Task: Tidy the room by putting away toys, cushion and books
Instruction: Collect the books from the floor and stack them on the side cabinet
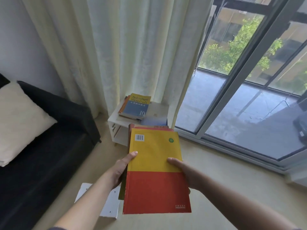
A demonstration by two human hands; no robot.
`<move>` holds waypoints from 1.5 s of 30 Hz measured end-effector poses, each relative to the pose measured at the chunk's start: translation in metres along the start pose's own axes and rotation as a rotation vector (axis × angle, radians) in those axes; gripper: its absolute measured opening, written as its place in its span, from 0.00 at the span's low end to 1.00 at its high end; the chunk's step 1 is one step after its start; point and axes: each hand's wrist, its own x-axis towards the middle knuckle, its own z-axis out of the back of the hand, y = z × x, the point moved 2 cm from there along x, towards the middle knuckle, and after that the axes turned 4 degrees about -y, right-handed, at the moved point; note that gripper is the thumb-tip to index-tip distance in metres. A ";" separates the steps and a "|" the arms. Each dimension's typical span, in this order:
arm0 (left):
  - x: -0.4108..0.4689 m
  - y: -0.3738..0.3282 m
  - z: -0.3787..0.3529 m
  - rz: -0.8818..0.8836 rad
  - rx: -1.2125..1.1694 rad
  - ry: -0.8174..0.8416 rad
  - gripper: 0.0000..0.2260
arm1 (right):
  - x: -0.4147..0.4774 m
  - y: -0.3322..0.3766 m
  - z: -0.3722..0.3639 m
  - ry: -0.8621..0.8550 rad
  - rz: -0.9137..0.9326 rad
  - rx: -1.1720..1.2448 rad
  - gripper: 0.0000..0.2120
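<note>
Books [154,171] stacked, mid-air before me. Left hand [121,168] and right hand [184,171] clamp opposite edges, thumbs on top. I'd hold stack level, carry to white table [113,119], square it beside pile [135,106] there.

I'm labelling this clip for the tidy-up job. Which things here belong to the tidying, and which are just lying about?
Job: the stack of books held between left hand and right hand; the other books piled on the white side table; the cream cushion on the black sofa.
Lying about: curtain; sliding window; white panel on the floor.
</note>
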 end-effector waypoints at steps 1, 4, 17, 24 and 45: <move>0.015 -0.010 -0.005 0.001 -0.005 -0.005 0.35 | 0.012 0.012 0.008 -0.010 -0.004 0.004 0.22; 0.074 -0.041 -0.014 0.019 0.000 -0.048 0.29 | 0.062 0.048 0.032 -0.043 -0.025 0.005 0.23; 0.407 -0.157 -0.038 0.227 0.044 -0.137 0.17 | 0.346 0.186 0.132 -0.221 -0.100 0.059 0.19; 0.560 -0.169 -0.031 0.268 0.076 -0.222 0.17 | 0.485 0.216 0.171 -0.240 -0.124 0.043 0.23; 0.600 -0.159 -0.013 -0.031 0.704 -0.436 0.12 | 0.574 0.202 0.161 -0.369 -0.056 -0.275 0.22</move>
